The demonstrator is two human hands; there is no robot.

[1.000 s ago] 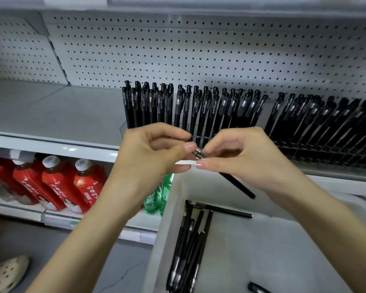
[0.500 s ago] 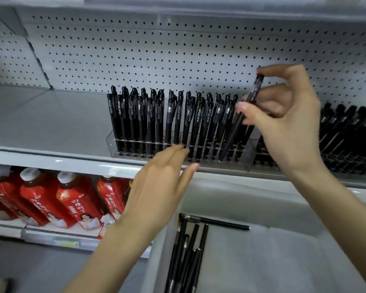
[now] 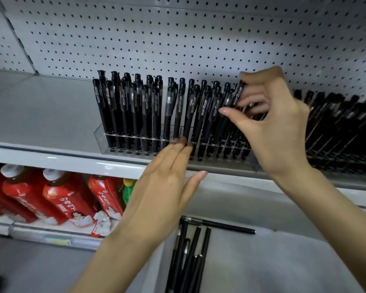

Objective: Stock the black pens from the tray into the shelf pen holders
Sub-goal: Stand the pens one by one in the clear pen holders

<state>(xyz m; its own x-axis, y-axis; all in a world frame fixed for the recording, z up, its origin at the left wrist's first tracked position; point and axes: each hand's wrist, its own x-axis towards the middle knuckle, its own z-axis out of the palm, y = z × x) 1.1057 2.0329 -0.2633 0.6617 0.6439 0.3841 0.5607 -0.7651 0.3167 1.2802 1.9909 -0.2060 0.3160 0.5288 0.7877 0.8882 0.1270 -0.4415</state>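
Pegboard [image 3: 178,39] backing, grey shelf [image 3: 40,106]: one pen held at the rack.
Right hand [image 3: 279,127] pinches a black pen [image 3: 238,94] near its top, tilted, at the right end of the clear pen holder [image 3: 99,134] (lower end hidden by the thumb, can't tell if seated). Left hand [image 3: 163,180] flat, fingers straight and together, fingertips touching the holder's front. Tray [image 3: 283,261] sits below the shelf edge, loose pens [image 3: 190,254] lying in its left side. Second holder [image 3: 336,127] further right, blurred. Red bottles [image 3: 68,199] on the shelf below.
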